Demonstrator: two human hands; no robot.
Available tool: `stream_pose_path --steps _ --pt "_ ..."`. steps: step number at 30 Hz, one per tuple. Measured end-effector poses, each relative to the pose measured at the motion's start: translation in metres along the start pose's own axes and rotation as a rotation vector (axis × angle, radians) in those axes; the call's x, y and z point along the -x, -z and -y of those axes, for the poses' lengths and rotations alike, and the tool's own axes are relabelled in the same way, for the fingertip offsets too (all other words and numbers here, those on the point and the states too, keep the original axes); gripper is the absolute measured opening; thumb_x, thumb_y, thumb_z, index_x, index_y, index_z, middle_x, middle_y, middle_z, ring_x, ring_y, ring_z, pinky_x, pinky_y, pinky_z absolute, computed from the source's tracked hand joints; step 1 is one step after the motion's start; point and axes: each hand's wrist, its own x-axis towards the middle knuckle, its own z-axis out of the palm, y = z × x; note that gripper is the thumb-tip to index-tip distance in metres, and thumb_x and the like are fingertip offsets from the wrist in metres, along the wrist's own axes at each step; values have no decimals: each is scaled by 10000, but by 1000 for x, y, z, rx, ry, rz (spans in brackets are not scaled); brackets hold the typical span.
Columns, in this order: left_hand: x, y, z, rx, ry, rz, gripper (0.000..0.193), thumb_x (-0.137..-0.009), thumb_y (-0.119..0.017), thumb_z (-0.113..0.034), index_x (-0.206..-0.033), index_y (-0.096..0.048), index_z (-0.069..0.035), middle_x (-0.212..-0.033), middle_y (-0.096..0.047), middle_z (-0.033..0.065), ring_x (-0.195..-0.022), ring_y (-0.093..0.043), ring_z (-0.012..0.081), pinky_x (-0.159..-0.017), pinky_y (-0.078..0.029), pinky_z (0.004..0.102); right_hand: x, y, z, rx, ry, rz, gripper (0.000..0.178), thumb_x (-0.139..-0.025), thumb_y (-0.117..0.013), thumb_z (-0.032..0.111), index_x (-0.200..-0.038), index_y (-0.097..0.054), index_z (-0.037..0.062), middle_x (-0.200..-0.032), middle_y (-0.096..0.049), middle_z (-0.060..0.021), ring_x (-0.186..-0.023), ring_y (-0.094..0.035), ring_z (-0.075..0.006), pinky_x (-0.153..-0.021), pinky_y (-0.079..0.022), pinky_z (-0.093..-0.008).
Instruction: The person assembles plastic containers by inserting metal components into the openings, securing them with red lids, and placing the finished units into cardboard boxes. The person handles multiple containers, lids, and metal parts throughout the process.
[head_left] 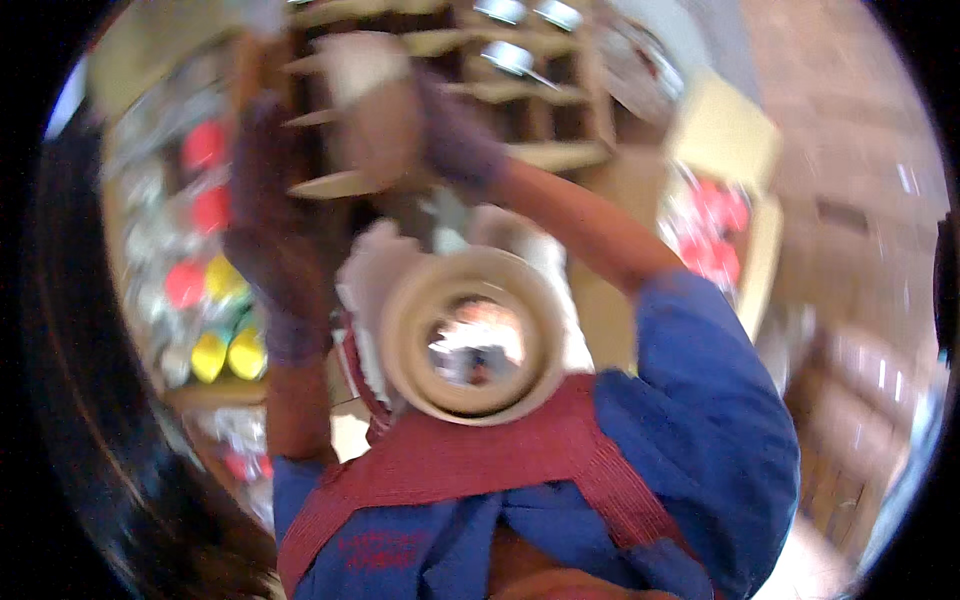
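A blurred brownish object with a paler upper end, its kind unclear, stands over the divided box. My right hand, in a dark purple glove, is closed against its right side. To the left of that object is my left hand, gloved alike and raised beside the box's left side; motion smears its fingers. Close to my body, below both hands, is a round cream vessel with a shiny, mirror-like inside. White cloth-like material lies around its far side.
Several small shiny metal pieces sit in the box's compartments. At the left, a tray holds red pieces and yellow pieces. An open carton on the right contains red pieces. Brown flooring lies beyond.
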Motion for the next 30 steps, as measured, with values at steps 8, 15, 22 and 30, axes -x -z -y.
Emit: stream_pose_path --steps 8,15,22,30 --pt "19 19 -90 -529 -126 -183 518 -863 -580 -103 -1353 -431 -28 -1383 -446 133 -1290 -390 291 -1068 -298 373 128 -55 69 170 456 230 429 -872 -656 165 -1259 -528 32 -1248 -560 -176 -1157 -542 -219 -991 -449 -392" --pt "13 -25 -177 -1071 -932 74 505 -809 -624 -142 -1294 -523 -46 -1413 -414 182 -1326 -321 426 -1087 -242 521 184 -73 73 289 351 126 429 -866 -632 144 -1261 -521 16 -1263 -551 -174 -1182 -526 -236 -1016 -421 -394" --pt "-20 -76 -141 -1028 -957 -277 501 -792 -678 -274 -1226 -541 -64 -1173 -537 100 -1106 -512 228 -977 -401 350 181 -59 97 451 267 237 412 -867 -595 128 -1251 -522 -2 -1275 -550 -153 -1195 -515 -245 -1043 -389 -374" --pt "29 -35 -156 175 -182 -189 516 -813 -679 -127 -1288 -518 -4 -1211 -600 123 -1058 -609 215 -907 -485 335 224 -111 109 870 458 132 470 -1010 -371 365 -1166 -581 -26 -1002 -664 -126 -892 -659 -240 -801 -535 -345"
